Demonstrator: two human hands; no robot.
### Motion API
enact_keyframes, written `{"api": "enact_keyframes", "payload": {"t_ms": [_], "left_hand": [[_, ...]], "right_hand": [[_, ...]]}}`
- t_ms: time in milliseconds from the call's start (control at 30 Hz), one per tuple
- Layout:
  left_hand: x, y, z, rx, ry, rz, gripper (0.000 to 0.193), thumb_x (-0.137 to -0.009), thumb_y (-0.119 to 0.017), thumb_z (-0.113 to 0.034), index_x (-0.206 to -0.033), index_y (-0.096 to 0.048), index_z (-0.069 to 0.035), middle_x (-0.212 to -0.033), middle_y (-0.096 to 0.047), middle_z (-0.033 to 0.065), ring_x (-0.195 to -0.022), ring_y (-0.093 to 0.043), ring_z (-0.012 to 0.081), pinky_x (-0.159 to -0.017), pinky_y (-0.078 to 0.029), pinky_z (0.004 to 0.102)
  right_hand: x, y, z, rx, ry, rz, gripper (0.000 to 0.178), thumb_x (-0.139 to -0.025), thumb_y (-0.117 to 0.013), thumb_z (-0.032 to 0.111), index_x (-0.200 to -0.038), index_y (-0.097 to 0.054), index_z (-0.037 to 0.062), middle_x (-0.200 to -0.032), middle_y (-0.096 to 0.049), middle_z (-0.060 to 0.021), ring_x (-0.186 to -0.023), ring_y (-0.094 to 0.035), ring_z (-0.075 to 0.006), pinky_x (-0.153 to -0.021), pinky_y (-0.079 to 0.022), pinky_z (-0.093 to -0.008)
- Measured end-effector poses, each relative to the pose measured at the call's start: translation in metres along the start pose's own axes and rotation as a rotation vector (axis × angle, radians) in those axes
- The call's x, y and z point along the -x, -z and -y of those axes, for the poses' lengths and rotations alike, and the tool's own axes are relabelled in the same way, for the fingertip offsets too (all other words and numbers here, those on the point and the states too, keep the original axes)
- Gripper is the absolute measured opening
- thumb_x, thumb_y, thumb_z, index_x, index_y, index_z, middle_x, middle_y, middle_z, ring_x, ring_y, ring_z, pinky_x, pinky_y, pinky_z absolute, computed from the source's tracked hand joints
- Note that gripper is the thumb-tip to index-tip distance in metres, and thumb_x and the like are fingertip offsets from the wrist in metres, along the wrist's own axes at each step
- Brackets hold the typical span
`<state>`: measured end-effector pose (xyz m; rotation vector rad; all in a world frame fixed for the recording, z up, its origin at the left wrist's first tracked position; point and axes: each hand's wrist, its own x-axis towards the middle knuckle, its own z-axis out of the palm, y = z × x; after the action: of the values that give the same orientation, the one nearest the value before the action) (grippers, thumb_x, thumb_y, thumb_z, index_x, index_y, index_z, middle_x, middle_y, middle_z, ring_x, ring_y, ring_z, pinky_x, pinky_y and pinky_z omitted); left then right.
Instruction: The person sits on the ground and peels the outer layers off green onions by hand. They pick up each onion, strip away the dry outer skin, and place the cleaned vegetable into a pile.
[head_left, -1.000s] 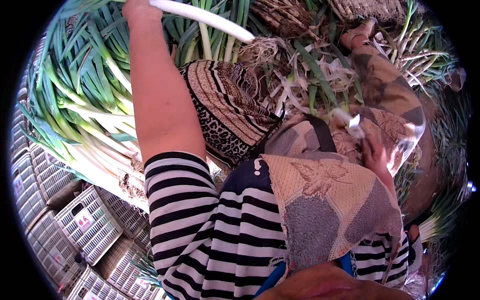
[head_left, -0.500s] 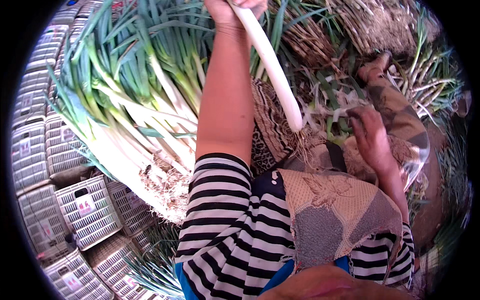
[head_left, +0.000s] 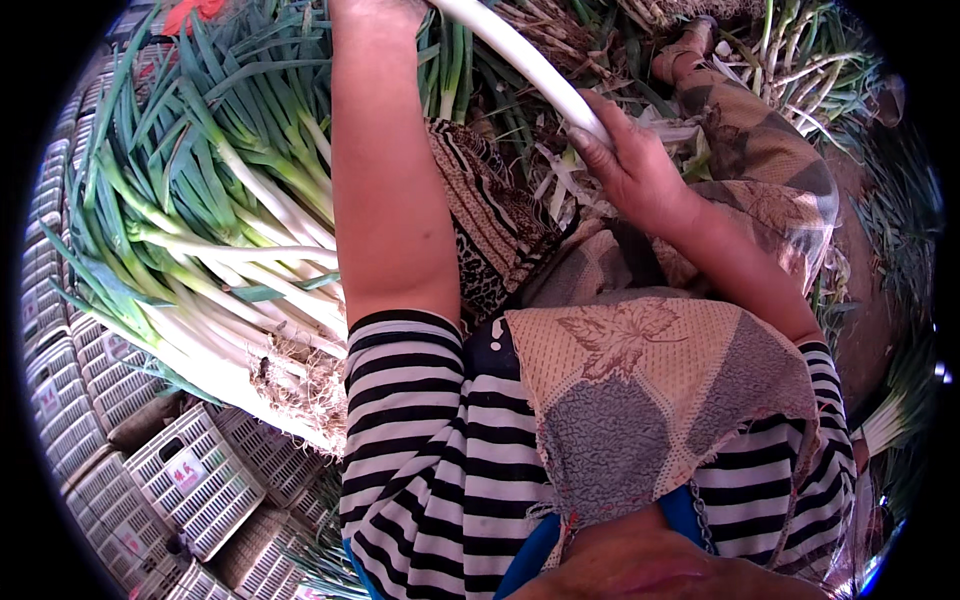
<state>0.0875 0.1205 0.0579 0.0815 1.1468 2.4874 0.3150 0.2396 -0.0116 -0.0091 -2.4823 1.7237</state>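
Note:
A long, thick green onion (head_left: 535,70) slants down from the top edge, its white stalk bare and smooth. My left hand (head_left: 380,8) is at its upper part, with the fingers cut off by the picture's edge. My right hand (head_left: 645,180) is closed round the lower, root end, thumb on the near side; the roots are hidden behind the hand. Beside my left forearm lies a big heap of green onions (head_left: 235,200), leaves pointing away and tangled roots (head_left: 300,385) toward me.
White slatted plastic crates (head_left: 195,485) are stacked at the left. A patterned cloth (head_left: 495,220) lies across my lap. Peeled skins (head_left: 565,180) litter the ground beyond my knees, and more onion stalks (head_left: 800,70) lie at the far right. A patterned apron (head_left: 640,400) covers my chest.
My right hand has risen from near my lap and closed on the onion's root end. My left arm has shifted left and farther away, carrying the onion up, as the view moved too.

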Motion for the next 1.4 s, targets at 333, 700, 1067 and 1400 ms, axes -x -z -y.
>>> {"api": "enact_keyframes", "payload": {"t_ms": [333, 700, 1067, 1400], "left_hand": [[-0.009, 0.018, 0.002, 0.008, -0.021, -0.215, 0.028, -0.082, -0.056, -0.032, -0.066, -0.040, -0.014, -0.050, -0.028, -0.0051, -0.038, -0.025, 0.0084, -0.035, -0.024, 0.0218], [0.031, 0.111, -0.101, -0.685, 0.050, -0.355, 0.018, -0.080, -0.062, -0.018, -0.077, -0.050, -0.006, -0.058, -0.046, 0.0016, -0.046, -0.044, 0.0114, -0.041, -0.039, 0.0238], [0.057, 0.094, -0.040, -1.758, -0.147, -0.049, 0.038, -0.081, -0.059, -0.027, -0.106, -0.056, 0.001, -0.099, -0.060, 0.0175, -0.092, -0.059, 0.0268, -0.081, -0.044, 0.0331], [0.078, -0.010, 0.028, -1.876, -0.054, 1.027, 0.029, -0.082, -0.056, -0.022, -0.104, -0.053, -0.003, -0.093, -0.057, 0.0156, -0.087, -0.056, 0.0301, -0.077, -0.046, 0.0376]], "right_hand": [[-0.002, 0.007, -0.010, -0.497, -0.319, 0.196, 0.041, -0.094, -0.038, 0.035, -0.102, -0.054, -0.0011, -0.068, -0.055, -0.0041, -0.062, -0.050, -0.0092, -0.059, -0.042, -0.0247], [0.034, 0.023, -0.072, -0.548, -0.769, 0.165, 0.028, -0.093, -0.039, 0.030, -0.090, -0.052, 0.0049, -0.062, -0.057, -0.0043, -0.043, -0.051, -0.0134, -0.038, -0.038, -0.0235], [0.049, 0.023, -0.111, -0.017, -0.345, 0.287, 0.024, -0.087, -0.049, 0.021, -0.094, -0.051, -0.0020, -0.075, -0.057, -0.0172, -0.068, -0.055, -0.0292, -0.067, -0.044, -0.0373], [-0.014, 0.016, -0.131, 0.213, -0.247, 0.406, 0.023, -0.086, -0.050, 0.021, -0.096, -0.051, 0.0000, -0.086, -0.056, -0.0239, -0.083, -0.052, -0.0417, -0.070, -0.042, -0.0430]]}}
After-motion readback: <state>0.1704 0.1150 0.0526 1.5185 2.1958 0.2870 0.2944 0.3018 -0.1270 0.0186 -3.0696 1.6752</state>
